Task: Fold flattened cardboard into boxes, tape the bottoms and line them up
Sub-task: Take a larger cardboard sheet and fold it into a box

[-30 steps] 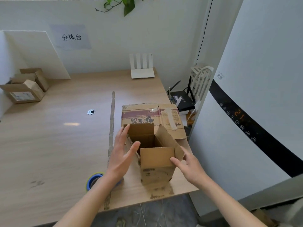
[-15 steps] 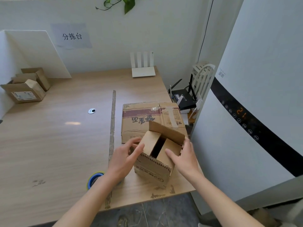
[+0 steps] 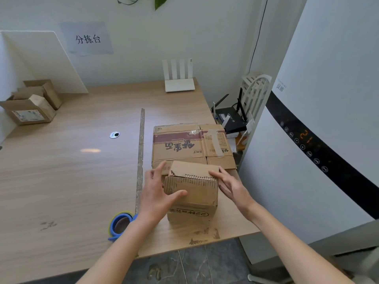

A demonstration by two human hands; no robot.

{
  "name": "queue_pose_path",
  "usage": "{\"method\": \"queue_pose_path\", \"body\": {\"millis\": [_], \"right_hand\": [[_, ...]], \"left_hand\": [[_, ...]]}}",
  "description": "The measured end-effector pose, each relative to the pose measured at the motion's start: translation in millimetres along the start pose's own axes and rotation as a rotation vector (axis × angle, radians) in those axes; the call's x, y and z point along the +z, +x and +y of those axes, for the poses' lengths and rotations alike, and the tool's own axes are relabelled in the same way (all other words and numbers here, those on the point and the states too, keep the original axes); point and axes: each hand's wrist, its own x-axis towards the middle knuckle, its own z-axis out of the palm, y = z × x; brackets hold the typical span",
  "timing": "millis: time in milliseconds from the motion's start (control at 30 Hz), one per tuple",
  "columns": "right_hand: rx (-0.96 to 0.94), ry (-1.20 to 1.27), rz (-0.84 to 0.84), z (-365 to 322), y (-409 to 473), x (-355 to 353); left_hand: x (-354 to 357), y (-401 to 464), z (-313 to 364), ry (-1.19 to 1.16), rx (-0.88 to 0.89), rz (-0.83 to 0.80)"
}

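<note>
A small brown cardboard box (image 3: 192, 193) stands near the table's front right edge, its flaps folded shut on top. My left hand (image 3: 158, 191) presses on its left side with straight fingers, the thumb lying across the near face. My right hand (image 3: 229, 185) presses flat against the box's right side, fingers reaching onto the top flap. Behind it lies a flattened printed carton (image 3: 192, 144). A roll of blue tape (image 3: 121, 224) sits on the table by my left forearm.
Several folded boxes (image 3: 30, 105) stand at the far left of the wooden table (image 3: 61, 171). A white router (image 3: 179, 78) sits at the back. A tall white appliance (image 3: 317, 140) stands close on the right. A small round cap (image 3: 114, 134) lies mid-table.
The box's open flaps have been folded down and the box turned so its closed face is up. Both hands moved in against its sides.
</note>
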Motion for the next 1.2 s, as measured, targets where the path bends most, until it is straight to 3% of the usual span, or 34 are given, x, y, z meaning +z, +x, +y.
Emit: {"method": "queue_pose_path", "body": {"millis": [67, 133, 200, 267, 333, 433, 533, 600, 767, 933, 1200], "right_hand": [[-0.01, -0.078, 0.011, -4, -3, 3], [-0.065, -0.397, 0.091, -2, -1, 8], [-0.123, -0.533, 0.156, -1, 4, 11], [-0.127, -0.532, 0.13, 2, 8, 12], [-0.117, -0.538, 0.09, 8, 12, 12], [-0.134, -0.602, 0.085, 17, 12, 15], [-0.168, -0.646, 0.08, 24, 7, 16], [-0.17, -0.609, 0.067, 25, 8, 17], [-0.138, -0.533, 0.089, 15, 24, 19], [-0.139, -0.618, 0.081, 21, 19, 12], [-0.141, -0.666, 0.076, 26, 7, 12]], "left_hand": [[5, -1, 7, 0.159, 0.065, 0.032], [10, 3, 7, 0.249, 0.094, 0.033], [14, 8, 2, 0.194, 0.068, -0.086], [18, 10, -8, 0.171, 0.098, -0.263], [21, 6, -13, 0.215, 0.135, -0.339], [22, -3, -7, 0.297, 0.139, -0.277], [24, -13, -5, 0.485, 0.253, -0.166], [25, -11, -9, 0.468, 0.278, -0.153], [29, 8, -9, 0.289, 0.212, -0.272], [22, 6, -9, 0.582, 0.307, -0.371], [11, -3, -10, 0.586, 0.351, -0.376]]}}
